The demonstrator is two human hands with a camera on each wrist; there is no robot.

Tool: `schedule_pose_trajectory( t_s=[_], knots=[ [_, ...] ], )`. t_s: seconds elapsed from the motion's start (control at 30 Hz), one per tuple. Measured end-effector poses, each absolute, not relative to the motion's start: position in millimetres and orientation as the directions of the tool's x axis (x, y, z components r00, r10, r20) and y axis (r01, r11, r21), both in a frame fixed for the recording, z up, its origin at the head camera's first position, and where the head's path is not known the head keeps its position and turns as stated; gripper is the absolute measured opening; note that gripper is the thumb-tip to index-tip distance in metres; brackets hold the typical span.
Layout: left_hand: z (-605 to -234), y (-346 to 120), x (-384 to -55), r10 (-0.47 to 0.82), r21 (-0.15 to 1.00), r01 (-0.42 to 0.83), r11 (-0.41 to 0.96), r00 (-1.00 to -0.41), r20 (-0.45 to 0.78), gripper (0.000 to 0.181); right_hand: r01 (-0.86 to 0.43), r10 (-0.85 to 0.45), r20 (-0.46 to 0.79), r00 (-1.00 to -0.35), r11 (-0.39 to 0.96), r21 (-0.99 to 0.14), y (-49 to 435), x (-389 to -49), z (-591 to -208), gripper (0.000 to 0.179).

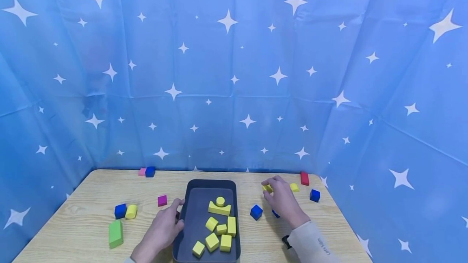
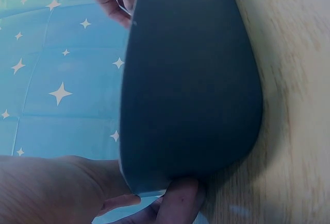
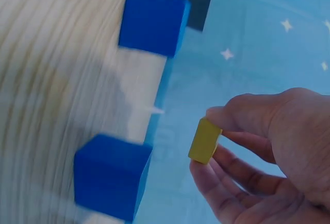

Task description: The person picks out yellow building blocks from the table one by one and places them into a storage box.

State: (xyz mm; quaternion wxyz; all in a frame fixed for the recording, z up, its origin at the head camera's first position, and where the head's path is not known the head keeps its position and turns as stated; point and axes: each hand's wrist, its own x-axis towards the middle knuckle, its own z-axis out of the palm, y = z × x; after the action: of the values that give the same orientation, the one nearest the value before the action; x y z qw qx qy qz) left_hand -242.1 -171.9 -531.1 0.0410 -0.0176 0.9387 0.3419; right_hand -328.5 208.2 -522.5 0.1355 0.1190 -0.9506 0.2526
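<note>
A dark grey tray (image 1: 193, 216) stands mid-table in the head view, with several yellow blocks (image 1: 219, 209) lying mostly in its right half. My left hand (image 1: 162, 227) grips its left side; in the left wrist view the thumb and fingers lie on either side of the tray wall (image 2: 191, 80). To the right of the tray, my right hand (image 1: 284, 203) pinches a small yellow block (image 3: 204, 140) between thumb and fingertips. Blue cubes (image 3: 154, 26) sit on the table close by in the right wrist view. One is partly hidden under my right forearm in the head view.
At the right stand another yellow block (image 1: 294, 187), a red block (image 1: 304, 178) and a blue cube (image 1: 315, 195). On the left lie a green block (image 1: 115, 233), a yellow cylinder (image 1: 131, 211), a magenta block (image 1: 162, 201) and blue cubes (image 1: 120, 211). A starred blue curtain (image 1: 219, 113) hangs behind.
</note>
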Motion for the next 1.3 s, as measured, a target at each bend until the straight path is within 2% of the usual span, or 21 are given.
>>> schedule_pose_trajectory(
  t_s=[0.7, 1.03, 1.3],
  knots=[
    [-532, -172, -243, -0.009, 0.646, -0.075, 0.759, -0.994, -0.106, 0.058, -0.46, -0.317, 0.36, -0.877, 0.767, -0.447, 150, -318, -519, 0.024],
    [-532, -172, -243, -0.01, 0.648, -0.078, 0.758, -0.994, -0.108, 0.058, -0.457, -0.373, 0.263, -0.889, 0.74, -0.494, 126, -316, -518, 0.024],
    [-532, -173, -244, -0.009, 0.644, -0.071, 0.762, -0.995, -0.098, 0.058, -0.514, -0.43, 0.283, -0.858, 0.719, -0.467, 111, -315, -517, 0.024]
  ],
)
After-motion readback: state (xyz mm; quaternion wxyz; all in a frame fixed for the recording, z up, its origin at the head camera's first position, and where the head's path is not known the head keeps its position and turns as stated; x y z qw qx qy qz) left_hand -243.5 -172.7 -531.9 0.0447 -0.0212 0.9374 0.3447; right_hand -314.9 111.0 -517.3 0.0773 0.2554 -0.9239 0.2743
